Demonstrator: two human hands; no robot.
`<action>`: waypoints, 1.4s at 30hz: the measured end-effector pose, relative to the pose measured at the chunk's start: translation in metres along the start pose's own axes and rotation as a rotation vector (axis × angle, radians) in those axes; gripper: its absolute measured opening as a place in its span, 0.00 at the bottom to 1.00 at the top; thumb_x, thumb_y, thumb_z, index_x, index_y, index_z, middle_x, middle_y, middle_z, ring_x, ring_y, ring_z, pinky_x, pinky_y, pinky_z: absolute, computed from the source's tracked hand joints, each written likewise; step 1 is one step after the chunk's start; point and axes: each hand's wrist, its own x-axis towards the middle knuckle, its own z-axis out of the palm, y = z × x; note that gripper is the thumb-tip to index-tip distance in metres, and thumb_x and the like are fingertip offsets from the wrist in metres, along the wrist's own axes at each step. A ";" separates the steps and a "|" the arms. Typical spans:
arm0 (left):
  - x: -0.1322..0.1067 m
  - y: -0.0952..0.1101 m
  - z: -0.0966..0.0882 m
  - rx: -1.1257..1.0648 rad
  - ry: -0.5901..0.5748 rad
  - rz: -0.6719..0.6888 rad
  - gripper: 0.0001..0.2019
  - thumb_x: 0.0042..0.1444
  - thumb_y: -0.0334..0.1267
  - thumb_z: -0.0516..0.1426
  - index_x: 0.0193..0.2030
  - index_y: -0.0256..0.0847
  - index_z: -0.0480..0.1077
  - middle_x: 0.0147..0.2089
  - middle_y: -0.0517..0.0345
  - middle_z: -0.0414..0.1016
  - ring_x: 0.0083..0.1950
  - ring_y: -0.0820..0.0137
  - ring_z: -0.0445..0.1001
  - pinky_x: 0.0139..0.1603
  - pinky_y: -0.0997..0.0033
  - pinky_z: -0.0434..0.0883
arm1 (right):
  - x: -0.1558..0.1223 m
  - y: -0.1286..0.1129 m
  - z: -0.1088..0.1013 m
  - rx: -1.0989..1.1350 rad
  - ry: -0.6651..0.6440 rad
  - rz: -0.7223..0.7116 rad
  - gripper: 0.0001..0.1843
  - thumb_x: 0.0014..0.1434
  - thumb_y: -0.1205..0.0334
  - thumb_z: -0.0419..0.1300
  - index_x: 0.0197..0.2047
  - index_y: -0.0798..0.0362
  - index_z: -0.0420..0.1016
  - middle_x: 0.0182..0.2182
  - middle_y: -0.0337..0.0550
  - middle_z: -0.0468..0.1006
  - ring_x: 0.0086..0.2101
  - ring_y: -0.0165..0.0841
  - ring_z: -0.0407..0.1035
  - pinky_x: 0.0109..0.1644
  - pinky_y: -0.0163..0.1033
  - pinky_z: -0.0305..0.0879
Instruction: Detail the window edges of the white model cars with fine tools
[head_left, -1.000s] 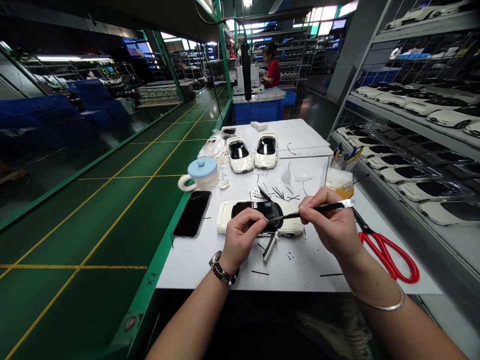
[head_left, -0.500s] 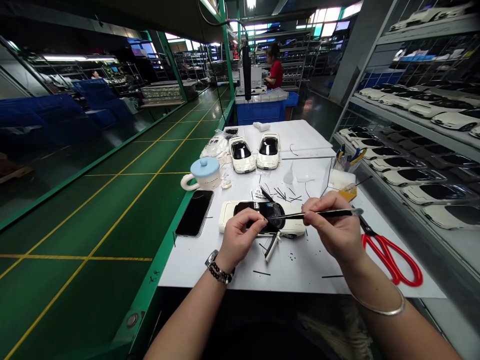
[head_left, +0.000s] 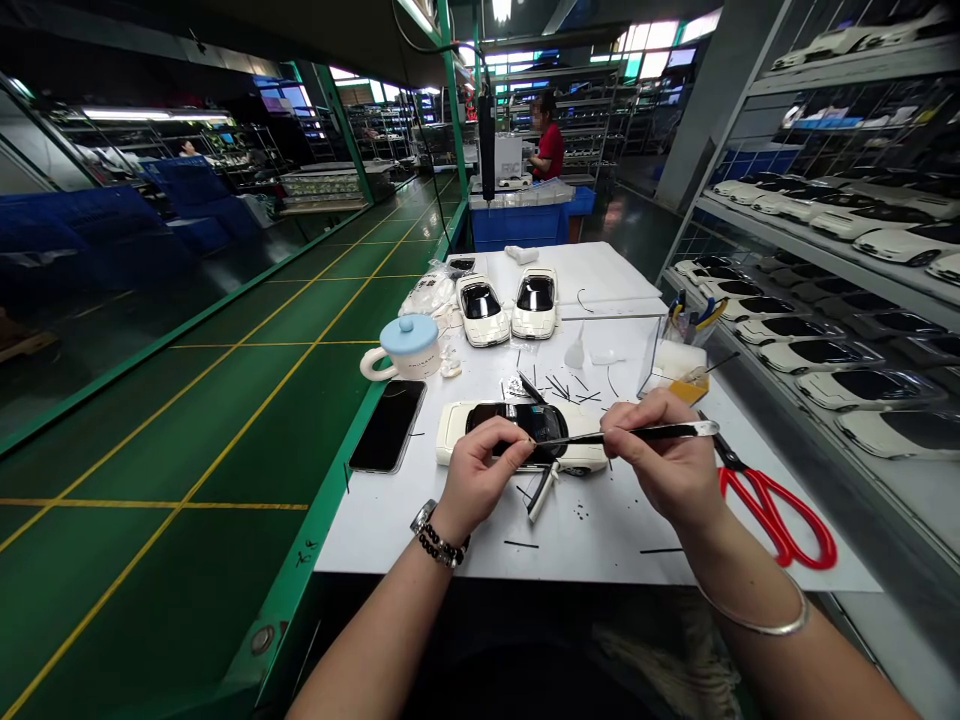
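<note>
Between thumb and fingers, my right hand [head_left: 667, 465] grips dark tweezers [head_left: 679, 431] with a silvery rear end, their points aimed left. My left hand [head_left: 481, 478] is closed in a pinch at the tweezers' tips. Whatever small piece lies in that pinch is too tiny to make out. Below both hands lies a white model car [head_left: 452, 432] with a black cabin. Its near door [head_left: 543, 498] swings out toward me, and its far door [head_left: 531, 387] also stands out. My left fingers hide part of the car's roof and side.
Black strips [head_left: 561, 386] lie scattered behind the car. A phone [head_left: 388, 427] and a blue-lidded mug [head_left: 410, 345] stand left; red-handled scissors [head_left: 780, 515] and a clear tool box [head_left: 673, 365] right. Two more model cars [head_left: 535, 303] sit behind. A shelf of cars [head_left: 814, 355] flanks the table.
Both hands keep nearly the same pose, tweezers tips still at the left fingertips. The right hand has shifted very slightly left, and the whole view has moved a little.
</note>
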 end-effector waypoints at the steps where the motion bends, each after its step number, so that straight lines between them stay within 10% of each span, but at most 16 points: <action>1: 0.000 0.000 0.000 0.000 -0.001 -0.001 0.07 0.57 0.39 0.58 0.31 0.39 0.73 0.32 0.53 0.73 0.36 0.68 0.70 0.37 0.66 0.69 | 0.000 0.000 0.000 0.000 0.005 0.002 0.07 0.59 0.68 0.62 0.33 0.51 0.66 0.26 0.38 0.70 0.28 0.31 0.64 0.30 0.37 0.59; 19: 0.000 -0.003 0.001 -0.092 0.007 -0.013 0.06 0.58 0.35 0.58 0.32 0.38 0.73 0.33 0.55 0.71 0.37 0.70 0.69 0.39 0.68 0.66 | 0.000 0.007 -0.001 0.066 0.012 0.021 0.07 0.60 0.69 0.62 0.34 0.51 0.68 0.26 0.38 0.70 0.28 0.30 0.64 0.31 0.36 0.59; 34: -0.003 -0.014 0.004 -0.095 0.151 0.019 0.02 0.56 0.32 0.59 0.33 0.39 0.70 0.33 0.57 0.69 0.37 0.72 0.68 0.39 0.71 0.66 | -0.010 0.022 0.033 0.269 0.345 0.228 0.12 0.55 0.64 0.66 0.29 0.53 0.65 0.24 0.36 0.71 0.26 0.25 0.66 0.31 0.30 0.63; 42: 0.000 -0.006 -0.006 -0.016 0.024 -0.040 0.03 0.55 0.31 0.57 0.31 0.38 0.69 0.32 0.58 0.68 0.35 0.72 0.66 0.37 0.72 0.65 | -0.004 0.005 0.010 0.126 0.176 0.031 0.08 0.56 0.68 0.65 0.32 0.52 0.68 0.26 0.39 0.71 0.27 0.29 0.65 0.31 0.35 0.61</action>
